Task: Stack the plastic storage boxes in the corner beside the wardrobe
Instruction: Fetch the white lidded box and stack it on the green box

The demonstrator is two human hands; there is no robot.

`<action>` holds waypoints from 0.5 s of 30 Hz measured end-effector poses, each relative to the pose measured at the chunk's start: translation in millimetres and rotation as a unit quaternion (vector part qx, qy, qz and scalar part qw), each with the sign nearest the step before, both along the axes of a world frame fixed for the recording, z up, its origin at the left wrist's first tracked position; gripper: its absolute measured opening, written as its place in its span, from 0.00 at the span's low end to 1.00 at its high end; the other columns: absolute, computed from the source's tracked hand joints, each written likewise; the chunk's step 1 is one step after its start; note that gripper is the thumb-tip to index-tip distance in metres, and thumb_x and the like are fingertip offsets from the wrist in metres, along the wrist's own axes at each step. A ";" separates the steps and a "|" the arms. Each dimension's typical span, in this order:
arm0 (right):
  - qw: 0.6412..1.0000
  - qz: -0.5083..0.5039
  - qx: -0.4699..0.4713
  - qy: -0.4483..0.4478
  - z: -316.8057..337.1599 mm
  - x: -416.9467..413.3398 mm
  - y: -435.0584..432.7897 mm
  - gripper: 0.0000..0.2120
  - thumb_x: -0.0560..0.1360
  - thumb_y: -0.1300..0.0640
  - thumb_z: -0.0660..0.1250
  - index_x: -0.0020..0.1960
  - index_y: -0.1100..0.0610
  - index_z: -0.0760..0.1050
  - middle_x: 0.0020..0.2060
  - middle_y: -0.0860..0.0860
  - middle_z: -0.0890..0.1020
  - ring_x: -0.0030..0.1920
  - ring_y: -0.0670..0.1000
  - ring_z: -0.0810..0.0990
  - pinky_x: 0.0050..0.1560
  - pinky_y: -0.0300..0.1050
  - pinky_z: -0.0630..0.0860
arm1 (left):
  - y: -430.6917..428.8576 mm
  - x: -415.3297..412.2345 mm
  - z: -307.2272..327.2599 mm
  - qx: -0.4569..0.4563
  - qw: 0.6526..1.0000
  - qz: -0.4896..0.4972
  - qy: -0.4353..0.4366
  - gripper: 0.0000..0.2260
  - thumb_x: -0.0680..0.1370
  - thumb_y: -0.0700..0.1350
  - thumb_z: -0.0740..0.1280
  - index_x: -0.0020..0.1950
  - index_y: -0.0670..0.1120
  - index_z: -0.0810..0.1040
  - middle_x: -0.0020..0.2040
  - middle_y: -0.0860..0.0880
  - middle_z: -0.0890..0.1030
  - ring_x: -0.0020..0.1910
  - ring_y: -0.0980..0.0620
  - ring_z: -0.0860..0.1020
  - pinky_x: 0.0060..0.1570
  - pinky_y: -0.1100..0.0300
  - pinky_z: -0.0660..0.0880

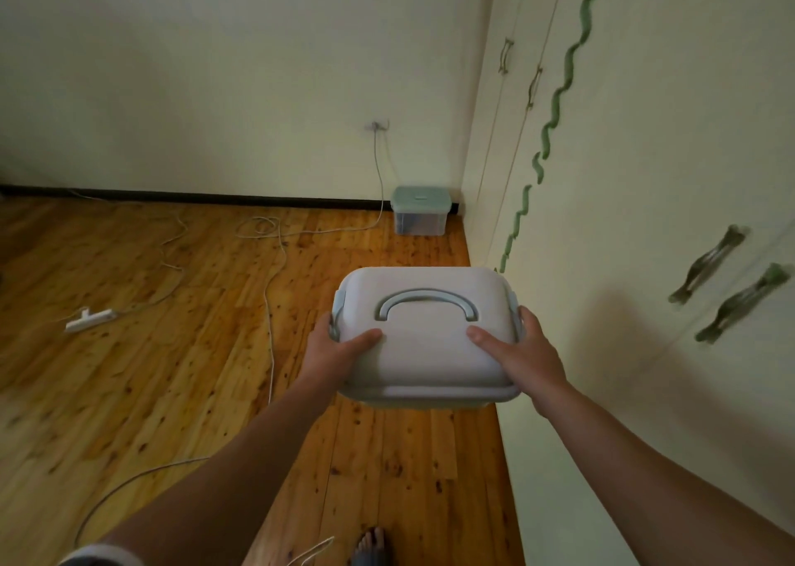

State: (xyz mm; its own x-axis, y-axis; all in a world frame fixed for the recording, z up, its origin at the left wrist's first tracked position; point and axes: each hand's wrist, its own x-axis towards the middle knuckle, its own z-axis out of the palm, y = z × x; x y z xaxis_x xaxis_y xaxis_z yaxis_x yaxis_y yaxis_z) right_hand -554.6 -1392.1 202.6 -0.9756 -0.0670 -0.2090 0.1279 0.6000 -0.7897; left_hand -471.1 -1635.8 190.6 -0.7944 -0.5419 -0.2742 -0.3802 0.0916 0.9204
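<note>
Left hand [337, 352], right hand [527, 354]: fingers [529, 323] clamped on smooth rounded plastic box [423, 361] sides.

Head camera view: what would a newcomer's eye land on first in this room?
First, the pale box with a curved lid handle, held out mid-frame with the left hand and right hand gripping its sides. Beyond it, a smaller box with a green lid sits in the corner between wall and wardrobe. White cables trail loosely across the wooden floor on the left.
</note>
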 end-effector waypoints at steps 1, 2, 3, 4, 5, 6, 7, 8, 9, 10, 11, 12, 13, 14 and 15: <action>1.000 0.000 0.001 0.000 0.0 -9.4 -5.1 0.46 0.65 0.31 0.68 0.75 0.47 0.54 0.68 0.52 0.69 0.63 0.58 0.73 0.58 0.60 0.75 | -5.1 -9.5 -1.4 -0.001 1.000 0.001 0.001 0.39 0.68 0.56 0.76 0.75 0.51 0.63 0.65 0.47 0.72 0.58 0.46 0.75 0.49 0.52 0.77; 1.000 0.001 0.002 0.000 0.1 -19.9 -10.9 0.46 0.65 0.31 0.68 0.75 0.47 0.54 0.68 0.52 0.69 0.62 0.58 0.73 0.58 0.59 0.75 | -10.8 -20.5 -2.6 0.000 1.000 0.002 0.002 0.38 0.68 0.55 0.76 0.75 0.50 0.63 0.65 0.47 0.73 0.58 0.46 0.75 0.50 0.51 0.78; 1.000 0.002 0.003 0.001 -0.4 -30.3 -16.6 0.46 0.65 0.31 0.68 0.75 0.47 0.54 0.68 0.52 0.69 0.62 0.58 0.73 0.58 0.59 0.75 | -16.5 -31.7 -4.1 0.002 1.000 0.002 0.003 0.39 0.68 0.55 0.76 0.75 0.50 0.63 0.65 0.47 0.73 0.58 0.46 0.75 0.52 0.50 0.78; 1.000 0.000 0.003 0.001 -0.2 -42.5 -23.6 0.46 0.65 0.32 0.68 0.75 0.47 0.54 0.68 0.52 0.69 0.62 0.58 0.73 0.58 0.59 0.75 | -23.2 -44.5 -4.9 0.005 1.000 0.002 0.002 0.38 0.69 0.55 0.76 0.75 0.50 0.63 0.65 0.47 0.72 0.58 0.46 0.74 0.54 0.48 0.78; 1.000 -0.002 0.004 0.000 0.6 -54.1 -30.4 0.46 0.66 0.32 0.69 0.76 0.47 0.54 0.68 0.53 0.69 0.62 0.58 0.73 0.58 0.60 0.75 | -29.5 -56.6 -5.0 0.006 1.000 0.002 -0.001 0.38 0.69 0.55 0.76 0.74 0.50 0.63 0.65 0.47 0.73 0.58 0.45 0.75 0.55 0.47 0.78; 1.000 -0.004 0.006 -0.001 1.2 -66.4 -37.6 0.46 0.66 0.32 0.69 0.76 0.47 0.54 0.68 0.53 0.69 0.63 0.58 0.73 0.58 0.59 0.75 | -36.7 -69.0 -5.3 0.006 1.000 0.003 -0.004 0.38 0.69 0.55 0.76 0.74 0.50 0.63 0.65 0.47 0.73 0.59 0.45 0.75 0.56 0.46 0.77; 1.000 -0.006 0.007 -0.003 2.0 -77.8 -44.4 0.46 0.66 0.32 0.68 0.76 0.48 0.54 0.68 0.53 0.69 0.63 0.59 0.73 0.58 0.59 0.75 | -43.7 -80.5 -5.0 0.006 1.000 0.004 -0.006 0.38 0.69 0.56 0.75 0.74 0.50 0.63 0.65 0.47 0.72 0.59 0.45 0.75 0.56 0.45 0.77; 1.000 -0.007 0.009 -0.002 3.0 -89.9 -52.5 0.46 0.66 0.32 0.68 0.76 0.48 0.53 0.68 0.53 0.69 0.63 0.59 0.73 0.58 0.59 0.75 | -51.3 -93.1 -4.6 0.008 1.000 0.005 -0.006 0.38 0.69 0.56 0.75 0.74 0.50 0.63 0.65 0.47 0.72 0.59 0.45 0.75 0.57 0.45 0.77; 1.000 -0.008 0.011 -0.003 4.0 -100.1 -59.2 0.46 0.66 0.32 0.68 0.76 0.48 0.53 0.69 0.53 0.69 0.63 0.59 0.73 0.58 0.59 0.75 | -57.7 -103.4 -3.8 0.010 1.000 0.004 -0.006 0.39 0.68 0.56 0.76 0.74 0.50 0.63 0.65 0.47 0.72 0.59 0.45 0.74 0.57 0.44 0.77; 1.000 -0.011 0.012 -0.003 4.6 -111.3 -66.7 0.45 0.66 0.32 0.68 0.76 0.48 0.54 0.69 0.53 0.68 0.63 0.59 0.73 0.58 0.58 0.75 | -65.6 -115.1 -3.4 0.010 1.000 0.002 -0.006 0.39 0.68 0.56 0.76 0.75 0.50 0.63 0.66 0.47 0.72 0.59 0.45 0.74 0.57 0.45 0.77; 1.000 -0.013 0.012 -0.002 5.3 -122.8 -74.3 0.45 0.66 0.32 0.68 0.75 0.48 0.54 0.69 0.53 0.68 0.63 0.59 0.73 0.58 0.58 0.75 | -74.1 -127.8 -3.2 0.009 1.000 -0.002 -0.007 0.39 0.68 0.56 0.76 0.75 0.50 0.62 0.66 0.47 0.72 0.59 0.45 0.74 0.56 0.45 0.77; 1.000 -0.015 0.014 -0.001 6.6 -133.1 -81.1 0.45 0.66 0.32 0.68 0.75 0.48 0.54 0.69 0.53 0.68 0.63 0.58 0.73 0.58 0.58 0.75 | -81.6 -140.0 -2.3 0.010 1.000 -0.006 -0.008 0.39 0.68 0.56 0.76 0.75 0.50 0.62 0.66 0.47 0.72 0.59 0.45 0.74 0.55 0.46 0.77; 1.000 -0.015 0.015 -0.002 7.7 -138.1 -84.9 0.45 0.66 0.32 0.68 0.75 0.48 0.54 0.69 0.52 0.68 0.63 0.58 0.73 0.59 0.59 0.75 | -86.3 -147.0 -1.3 0.013 1.000 -0.008 -0.010 0.39 0.68 0.56 0.76 0.75 0.51 0.62 0.66 0.47 0.72 0.59 0.46 0.75 0.55 0.47 0.78; 1.000 -0.017 0.014 0.002 9.0 -149.6 -92.2 0.45 0.66 0.32 0.68 0.75 0.48 0.54 0.69 0.52 0.68 0.63 0.58 0.73 0.59 0.59 0.75 | -94.7 -161.8 0.6 0.014 1.000 -0.012 -0.004 0.40 0.68 0.56 0.76 0.75 0.51 0.62 0.66 0.47 0.72 0.59 0.46 0.75 0.55 0.47 0.78; 1.000 -0.020 0.011 0.005 9.9 -159.6 -97.8 0.46 0.66 0.32 0.68 0.76 0.48 0.54 0.69 0.52 0.68 0.64 0.58 0.72 0.59 0.59 0.75 | -101.9 -174.5 1.9 0.016 1.000 -0.016 0.001 0.40 0.68 0.56 0.76 0.75 0.51 0.61 0.66 0.47 0.72 0.59 0.46 0.75 0.55 0.46 0.78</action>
